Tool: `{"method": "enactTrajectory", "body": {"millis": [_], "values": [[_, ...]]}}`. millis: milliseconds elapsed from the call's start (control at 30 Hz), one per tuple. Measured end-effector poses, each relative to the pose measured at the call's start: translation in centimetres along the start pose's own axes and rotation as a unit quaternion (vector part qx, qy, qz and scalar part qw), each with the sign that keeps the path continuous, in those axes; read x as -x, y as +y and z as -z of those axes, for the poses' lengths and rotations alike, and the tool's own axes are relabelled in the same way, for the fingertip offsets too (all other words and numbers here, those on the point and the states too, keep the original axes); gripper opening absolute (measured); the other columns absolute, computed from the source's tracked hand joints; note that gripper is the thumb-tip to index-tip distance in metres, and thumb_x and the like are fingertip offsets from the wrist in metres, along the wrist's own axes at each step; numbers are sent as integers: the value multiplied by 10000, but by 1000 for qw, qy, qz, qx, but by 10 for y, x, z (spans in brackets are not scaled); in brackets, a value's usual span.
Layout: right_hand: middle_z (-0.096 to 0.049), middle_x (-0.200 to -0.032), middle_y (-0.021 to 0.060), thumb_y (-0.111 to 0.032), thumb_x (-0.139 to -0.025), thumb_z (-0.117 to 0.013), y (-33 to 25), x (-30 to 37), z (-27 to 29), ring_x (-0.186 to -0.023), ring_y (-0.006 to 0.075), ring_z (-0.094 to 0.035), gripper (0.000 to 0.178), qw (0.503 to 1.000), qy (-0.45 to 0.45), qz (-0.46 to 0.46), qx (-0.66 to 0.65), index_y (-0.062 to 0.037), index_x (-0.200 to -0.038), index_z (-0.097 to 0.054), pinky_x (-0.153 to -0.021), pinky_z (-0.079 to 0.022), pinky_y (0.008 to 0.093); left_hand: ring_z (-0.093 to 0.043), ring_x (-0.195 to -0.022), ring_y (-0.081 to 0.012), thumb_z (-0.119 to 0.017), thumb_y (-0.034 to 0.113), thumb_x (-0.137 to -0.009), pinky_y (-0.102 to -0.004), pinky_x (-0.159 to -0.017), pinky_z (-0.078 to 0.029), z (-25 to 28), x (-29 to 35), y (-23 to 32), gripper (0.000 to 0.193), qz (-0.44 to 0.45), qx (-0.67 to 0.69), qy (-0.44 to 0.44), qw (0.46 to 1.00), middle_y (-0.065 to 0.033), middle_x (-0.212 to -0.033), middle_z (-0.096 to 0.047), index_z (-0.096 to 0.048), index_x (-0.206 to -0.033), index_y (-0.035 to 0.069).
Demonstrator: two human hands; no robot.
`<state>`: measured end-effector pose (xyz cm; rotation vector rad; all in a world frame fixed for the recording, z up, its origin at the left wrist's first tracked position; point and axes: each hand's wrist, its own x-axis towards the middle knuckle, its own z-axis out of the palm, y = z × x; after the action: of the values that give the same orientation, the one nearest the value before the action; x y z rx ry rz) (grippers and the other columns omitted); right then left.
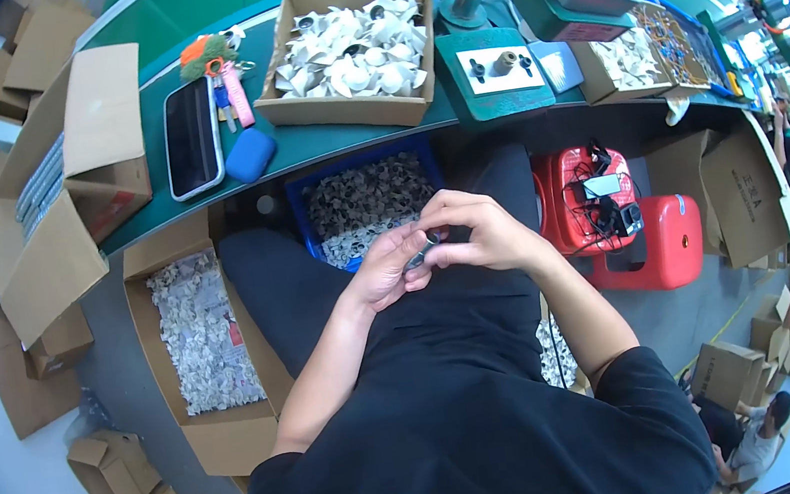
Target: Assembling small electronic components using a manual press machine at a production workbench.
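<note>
In front of my lap, both hands come together around a small, dark, shiny cylindrical part [422,251], mostly covered by my fingers. My left hand [386,270] is closed about its lower end. The fingers of my right hand [477,232] pinch at its upper end. Just beyond my hands, a blue bin [302,215] between my legs holds many small dark and silvery pieces. Up on the green bench [285,146], a cardboard box [346,112] is heaped with white, bladed, propeller-like parts.
A press [501,101] stands on the bench, right of the box. A phone [193,137], keys and a blue case [251,155] lie at left. An open carton [231,442] of pale parts sits on the floor. Red stools [657,245] carry cables and a small camera.
</note>
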<state>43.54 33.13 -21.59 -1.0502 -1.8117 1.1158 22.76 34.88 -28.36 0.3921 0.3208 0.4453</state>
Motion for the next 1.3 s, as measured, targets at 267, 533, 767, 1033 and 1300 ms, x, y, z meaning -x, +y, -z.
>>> {"method": "enactTrajectory", "body": {"millis": [267,533,767,1033,1300], "values": [[-689,-899,100,-48,-802,-789,-17,-24,69,-828,185,-667,208,953,257,47,153,1,-999,-747,-735,-521,299,-480,-594,-61,-592,327,-1032,-206,-533,-420,7,-3,-16,295,-36,31,8,999,-136,-943,-662,-601,-1134,50],[-680,-818,103,-164,-786,-835,-10,-66,128,-730,169,-620,313,887,354,-20,295,-65,-1079,-783,-675,-481,296,-476,-593,-76,-532,313,-1064,-206,-516,-384,49,6,-52,275,13,39,107,993,-125,-942,-669,-600,-1125,54],[-675,-786,113,-182,-829,-799,-12,-60,141,-742,182,-614,290,911,310,-2,273,-63,-1092,-776,-667,-471,306,-462,-582,-76,-524,310,-1069,-212,-509,-368,66,7,-51,272,-5,42,158,987,-116,-933,-671,-600,-1093,51],[-696,-1093,175,-307,-881,-702,18,-8,265,-1091,347,-634,300,731,378,-198,533,-70,-1056,-760,-955,-502,428,-454,-563,-73,-547,312,-1060,-215,-504,-361,76,6,-56,261,9,13,188,982,-110,-907,-670,-592,-1076,55],[-707,-1127,161,-385,-852,-699,46,-23,293,-1109,356,-642,348,716,256,-307,573,-110,-1055,-764,-978,-493,461,-452,-550,-72,-554,305,-1058,-219,-499,-353,71,-2,-56,236,17,-9,197,980,-119,-900,-667,-575,-1054,70]]}}
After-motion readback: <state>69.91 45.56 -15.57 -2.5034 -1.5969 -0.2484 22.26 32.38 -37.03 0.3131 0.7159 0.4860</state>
